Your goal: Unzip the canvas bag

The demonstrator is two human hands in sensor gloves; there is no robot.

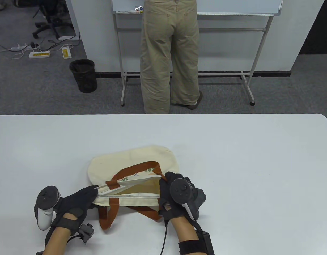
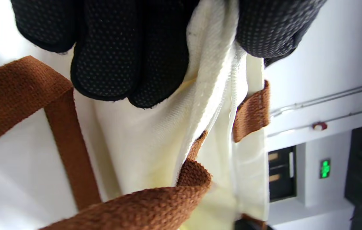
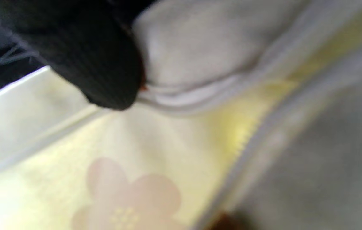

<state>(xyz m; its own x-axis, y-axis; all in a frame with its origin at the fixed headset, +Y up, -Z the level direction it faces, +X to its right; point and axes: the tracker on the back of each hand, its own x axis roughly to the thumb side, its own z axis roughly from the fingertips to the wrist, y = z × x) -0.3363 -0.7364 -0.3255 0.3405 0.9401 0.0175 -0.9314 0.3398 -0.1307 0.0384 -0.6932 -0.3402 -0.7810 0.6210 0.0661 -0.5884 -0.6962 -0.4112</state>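
From the table view, the canvas bag [image 1: 131, 170] lies flat on the white counter [image 1: 232, 148] in the lower middle of the frame, its mouth facing me and gaping between my two hands; my left hand [image 1: 78, 202] pinches the left end of the zipped edge, and my right hand [image 1: 176, 194] grips the right end, where I judge the slider to be, though the tracker hides it; the brown straps [image 1: 110, 212] flop loose over the near side and onto the counter.

From the left wrist view, my left fingers [image 2: 110, 57] at the top of the frame hold a fold of cream cloth tight, thumb on one side and fingers on the other; the weave is coarse and the dotted glove should bite on it well; the zipper tape [image 2: 228, 95] runs down the middle right.

From the right wrist view, all is blurred; one dark fingertip [image 3: 104, 73] at the upper left presses on the white seam, and a flower print [image 3: 129, 195] shows on the lining at the bottom; whether I hold the pull itself I cannot tell.

I judge the bag light, soft and limp; it will bunch unless I keep the end taut, so the corner seam and the pull are the places to hold.
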